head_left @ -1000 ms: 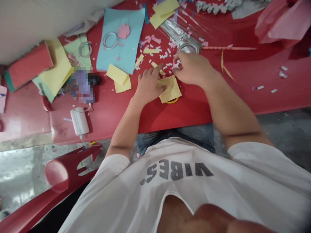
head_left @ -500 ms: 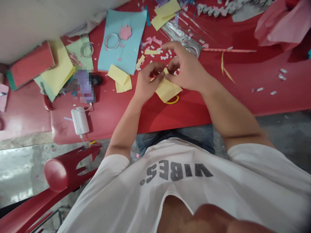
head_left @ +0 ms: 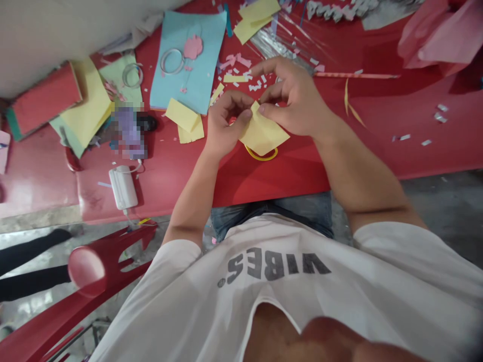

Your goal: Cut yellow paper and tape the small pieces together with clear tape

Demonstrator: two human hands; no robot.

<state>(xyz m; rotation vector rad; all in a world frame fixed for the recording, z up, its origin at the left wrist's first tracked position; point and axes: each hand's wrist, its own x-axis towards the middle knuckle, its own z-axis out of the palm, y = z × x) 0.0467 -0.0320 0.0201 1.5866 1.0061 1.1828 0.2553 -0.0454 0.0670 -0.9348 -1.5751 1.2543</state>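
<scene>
A small piece of yellow paper (head_left: 264,132) is held up between my two hands over the red table (head_left: 271,178). My left hand (head_left: 226,123) pinches its left side with thumb and fingers. On its upper part, my right hand (head_left: 292,100) grips with thumb and forefinger, the other fingers curved above. Beneath the paper shows a yellow ring-shaped handle (head_left: 264,158), the rest of it hidden. To the left of my left hand lies a folded yellow paper piece (head_left: 184,119). White and pink paper scraps (head_left: 256,86) are scattered beyond my fingers.
Blue paper sheets (head_left: 188,60) bear a tape roll (head_left: 172,61) and a pink paper flower (head_left: 193,47). A white power bank (head_left: 124,187) lies at left, a striped pencil (head_left: 354,75) at right. A red chair (head_left: 113,261) stands at lower left, a person's dark-clad legs (head_left: 33,266) behind it.
The yellow paper has turned and spread flatter between my fingers, its right corner now farther right. A person's dark-clad legs have come into view at lower left.
</scene>
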